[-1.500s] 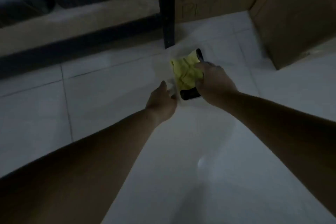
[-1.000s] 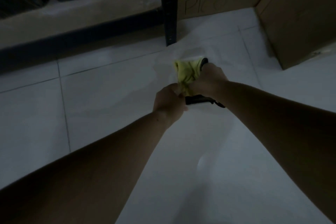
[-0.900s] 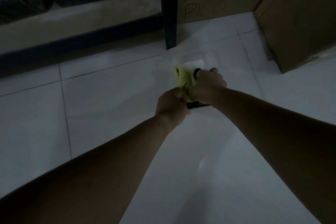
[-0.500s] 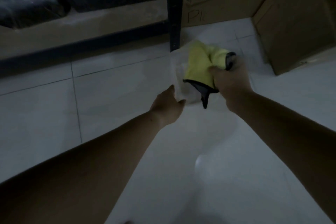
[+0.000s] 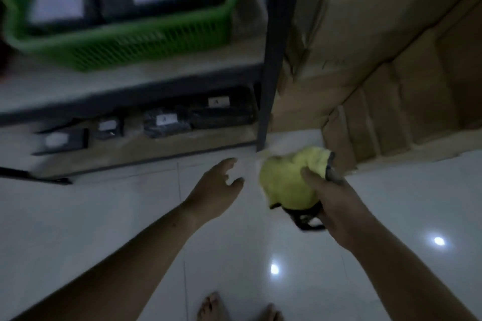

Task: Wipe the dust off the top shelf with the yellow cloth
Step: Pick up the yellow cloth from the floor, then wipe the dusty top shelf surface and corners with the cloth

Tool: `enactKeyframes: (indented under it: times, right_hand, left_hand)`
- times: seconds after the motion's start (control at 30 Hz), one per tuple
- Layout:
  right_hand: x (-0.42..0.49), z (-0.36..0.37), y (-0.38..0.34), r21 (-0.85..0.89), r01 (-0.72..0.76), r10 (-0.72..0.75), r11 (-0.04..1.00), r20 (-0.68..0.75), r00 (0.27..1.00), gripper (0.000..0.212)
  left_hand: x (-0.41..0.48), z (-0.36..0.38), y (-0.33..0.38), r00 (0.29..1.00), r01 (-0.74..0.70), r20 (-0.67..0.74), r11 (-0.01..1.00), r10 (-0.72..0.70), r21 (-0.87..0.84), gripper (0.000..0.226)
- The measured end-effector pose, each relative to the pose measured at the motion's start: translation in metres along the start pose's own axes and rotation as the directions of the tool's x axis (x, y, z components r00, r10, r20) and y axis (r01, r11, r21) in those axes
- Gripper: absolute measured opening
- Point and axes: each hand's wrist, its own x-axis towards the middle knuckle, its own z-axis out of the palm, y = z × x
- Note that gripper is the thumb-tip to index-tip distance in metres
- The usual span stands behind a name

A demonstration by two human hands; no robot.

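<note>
My right hand [image 5: 331,200] is shut on the yellow cloth [image 5: 289,180], a bunched rag with a dark edge that hangs below my palm. My left hand [image 5: 216,187] is beside it on the left, fingers apart and holding nothing. Both hands are above the white tiled floor, in front of a dark metal shelf rack [image 5: 271,55]. Only the rack's lower shelves show; the top shelf is out of view.
A green plastic basket [image 5: 146,36] with dark packages sits on a middle shelf. More dark labelled packages [image 5: 167,122] lie on the bottom shelf. Stacked cardboard boxes [image 5: 391,60] stand right of the rack's post. My bare feet [image 5: 234,307] show at the bottom edge.
The cloth came up off the floor in my right hand. My left hand let go of it and opened. The view tilted upward, so the shelves and the green basket came into sight.
</note>
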Motion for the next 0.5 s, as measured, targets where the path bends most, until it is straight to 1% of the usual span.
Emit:
enactKeyframes:
  times: [0.07, 0.1, 0.13, 0.23, 0.3, 0.33, 0.37, 0.4, 0.43, 0.5]
  right_hand:
    - [-0.059, 0.011, -0.049, -0.075, 0.008, -0.014, 0.997, -0.073, 0.997, 0.017]
    - [-0.090, 0.017, -0.075, -0.079, 0.001, -0.008, 0.997, -0.099, 0.995, 0.021]
    - [-0.121, 0.024, -0.101, -0.040, -0.028, 0.024, 0.999, -0.107, 0.994, 0.025]
    - [-0.208, 0.046, -0.176, 0.160, -0.109, 0.126, 0.981, -0.099, 0.987, 0.031]
    - [-0.254, 0.058, -0.218, 0.266, -0.094, 0.126, 0.959, -0.107, 0.986, 0.037]
    - [-0.273, 0.062, -0.235, 0.286, -0.074, 0.108, 0.955, -0.104, 0.989, 0.038]
    - [-0.292, 0.066, -0.250, 0.281, -0.053, 0.080, 0.958, -0.084, 0.993, 0.037]
    - [-0.309, 0.069, -0.263, 0.265, -0.022, 0.031, 0.964, -0.029, 0.999, 0.035]
    - [-0.322, 0.071, -0.273, 0.254, 0.018, -0.036, 0.967, 0.065, 0.997, 0.032]
    - [-0.340, 0.072, -0.289, 0.281, 0.104, -0.175, 0.954, 0.241, 0.955, 0.031]
  left_hand:
    - [-0.059, -0.033, 0.035, 1.000, -0.028, -0.004, 0.998, 0.028, 0.049, 0.057]
    - [-0.091, -0.051, 0.054, 0.999, -0.047, -0.007, 0.996, 0.047, 0.074, 0.056]
    - [-0.121, -0.069, 0.073, 0.997, -0.071, -0.013, 0.993, 0.073, 0.095, 0.055]
    - [-0.202, -0.123, 0.128, 0.981, -0.166, -0.079, 0.978, 0.177, 0.129, 0.054]
    - [-0.244, -0.159, 0.163, 0.953, -0.245, -0.140, 0.956, 0.268, 0.158, 0.053]
    - [-0.263, -0.177, 0.179, 0.935, -0.280, -0.172, 0.944, 0.309, 0.175, 0.052]
    - [-0.279, -0.194, 0.194, 0.911, -0.317, -0.208, 0.928, 0.355, 0.197, 0.051]
    - [-0.293, -0.211, 0.208, 0.879, -0.359, -0.245, 0.905, 0.410, 0.229, 0.050]
    - [-0.306, -0.227, 0.220, 0.838, -0.400, -0.280, 0.876, 0.468, 0.268, 0.051]
    - [-0.327, -0.257, 0.238, 0.760, -0.447, -0.333, 0.821, 0.558, 0.355, 0.052]
